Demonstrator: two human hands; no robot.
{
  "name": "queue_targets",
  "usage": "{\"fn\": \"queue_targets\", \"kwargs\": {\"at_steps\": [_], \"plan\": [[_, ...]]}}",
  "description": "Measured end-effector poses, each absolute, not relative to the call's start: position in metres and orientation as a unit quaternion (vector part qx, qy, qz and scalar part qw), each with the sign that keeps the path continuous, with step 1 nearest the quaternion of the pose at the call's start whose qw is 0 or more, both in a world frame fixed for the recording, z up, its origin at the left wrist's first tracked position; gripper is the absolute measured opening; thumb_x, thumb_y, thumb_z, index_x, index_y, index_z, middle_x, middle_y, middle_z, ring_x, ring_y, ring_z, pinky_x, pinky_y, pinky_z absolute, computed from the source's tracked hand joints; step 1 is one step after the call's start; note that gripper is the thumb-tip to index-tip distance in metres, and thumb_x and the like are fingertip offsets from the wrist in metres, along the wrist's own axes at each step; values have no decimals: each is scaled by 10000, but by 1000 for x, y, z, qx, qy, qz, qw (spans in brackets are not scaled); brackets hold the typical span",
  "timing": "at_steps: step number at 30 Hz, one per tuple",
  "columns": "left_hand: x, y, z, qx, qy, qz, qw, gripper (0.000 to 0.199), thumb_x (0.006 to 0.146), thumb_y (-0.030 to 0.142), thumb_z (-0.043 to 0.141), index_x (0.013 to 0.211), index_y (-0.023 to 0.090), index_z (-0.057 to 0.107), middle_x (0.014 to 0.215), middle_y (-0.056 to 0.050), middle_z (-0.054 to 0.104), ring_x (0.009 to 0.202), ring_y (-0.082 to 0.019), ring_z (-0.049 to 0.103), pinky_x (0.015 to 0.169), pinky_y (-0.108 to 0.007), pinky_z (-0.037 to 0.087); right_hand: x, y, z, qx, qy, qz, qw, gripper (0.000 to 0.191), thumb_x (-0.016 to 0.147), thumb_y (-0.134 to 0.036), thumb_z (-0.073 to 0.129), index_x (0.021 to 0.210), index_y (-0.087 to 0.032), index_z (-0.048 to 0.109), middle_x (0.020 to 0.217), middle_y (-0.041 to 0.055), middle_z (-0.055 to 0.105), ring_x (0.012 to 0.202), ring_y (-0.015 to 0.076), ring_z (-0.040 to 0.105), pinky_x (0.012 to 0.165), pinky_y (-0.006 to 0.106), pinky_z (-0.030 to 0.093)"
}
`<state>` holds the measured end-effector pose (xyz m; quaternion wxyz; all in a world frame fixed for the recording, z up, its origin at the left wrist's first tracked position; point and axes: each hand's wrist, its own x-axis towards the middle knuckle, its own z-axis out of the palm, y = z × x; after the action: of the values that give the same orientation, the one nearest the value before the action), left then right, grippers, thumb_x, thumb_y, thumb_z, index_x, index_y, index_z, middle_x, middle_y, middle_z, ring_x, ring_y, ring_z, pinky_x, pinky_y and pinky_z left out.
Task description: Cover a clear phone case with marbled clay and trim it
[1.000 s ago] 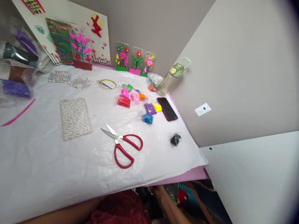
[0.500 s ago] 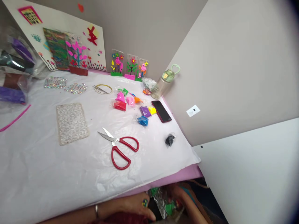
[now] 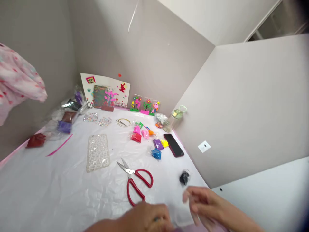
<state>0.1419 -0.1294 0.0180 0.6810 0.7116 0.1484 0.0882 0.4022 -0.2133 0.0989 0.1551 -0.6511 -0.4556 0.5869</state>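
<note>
My left hand [image 3: 151,217] is at the bottom edge over the front of the table, its fingers curled with a ring on one. What they hold, if anything, is hidden. To its right, my right hand [image 3: 205,206] is raised above the table edge, blurred, with fingers apart and nothing clearly in them. Red-handled scissors [image 3: 130,172] lie with blades slightly parted just beyond my left hand. A small bag of black clay [image 3: 184,178] lies just past my right fingertips. Left of the scissors is a clear patterned phone case [image 3: 98,153].
Small bags of coloured clay, including a blue one [image 3: 156,154], lie mid-table near a phone [image 3: 173,145] and a bottle [image 3: 172,120]. Rhinestone sheets [image 3: 90,117], a bangle [image 3: 123,122] and decorated panels [image 3: 147,104] are at the back. Bagged materials [image 3: 69,117] line the left side.
Both hands have risen from below the table's front edge, where they were among bags, to above the table. The view has tilted upward. Things on the table have not moved.
</note>
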Motion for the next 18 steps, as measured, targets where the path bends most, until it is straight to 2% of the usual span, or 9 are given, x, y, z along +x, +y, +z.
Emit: {"fn": "queue_targets", "kwargs": {"at_steps": [1,3,4,6,8,10,12,13,18], "plan": [[131,-114,28,707,161,97,682,348,973,489,526,1041,199,705,657,34,602,583,-132,548,580,-243,447,396,-191,101,-630,-472,585,196,387,876,-572,682,1061,-234,634,749,30,700,435,81,500,444,207,332],[105,-82,46,709,191,115,669,377,960,496,516,1167,222,672,720,23,652,570,-133,560,560,-232,444,377,-145,98,-599,-502,570,254,429,897,-557,674,1135,-206,605,788,37,710,467,87,542,472,208,361],[91,-67,53,745,204,129,622,334,971,467,518,1126,231,697,826,4,705,637,-132,592,620,-229,455,365,-121,95,-581,-512,570,275,459,885,-564,683,1145,-197,592,777,31,706,469,92,546,471,209,362],[69,-38,60,811,239,137,516,332,995,460,480,961,236,722,775,22,687,674,-135,591,665,-227,428,343,-77,88,-559,-521,571,299,500,854,-592,696,1135,-194,581,778,18,705,459,90,540,466,209,369],[54,-15,59,850,286,121,426,391,1004,485,445,825,229,680,704,33,637,679,-145,571,665,-240,383,326,-34,84,-556,-577,544,248,518,906,-640,597,1177,-198,597,848,46,735,561,134,632,535,237,458],[48,2,52,860,329,105,376,446,998,520,422,725,217,603,673,22,606,678,-165,561,660,-268,344,320,8,83,-577,-634,470,211,436,932,-595,606,1036,-176,669,840,55,736,652,154,671,584,241,481],[47,15,41,857,360,95,356,489,991,545,395,659,212,528,650,1,601,669,-189,574,659,-292,324,320,52,84,-603,-643,416,223,380,975,-508,602,852,-155,666,762,43,705,620,128,627,576,230,458],[47,20,36,856,371,88,349,501,991,550,374,643,214,504,639,-9,605,662,-201,587,656,-300,325,321,75,84,-613,-642,401,226,375,999,-472,586,824,-148,658,732,33,690,583,118,604,560,233,453],[45,32,2,854,393,65,334,479,1007,495,313,714,219,572,806,-86,747,782,-268,700,696,-327,411,307,179,79,-627,-639,377,239,251,1006,-359,636,918,-125,663,791,-7,662,611,103,604,593,248,536]]}}
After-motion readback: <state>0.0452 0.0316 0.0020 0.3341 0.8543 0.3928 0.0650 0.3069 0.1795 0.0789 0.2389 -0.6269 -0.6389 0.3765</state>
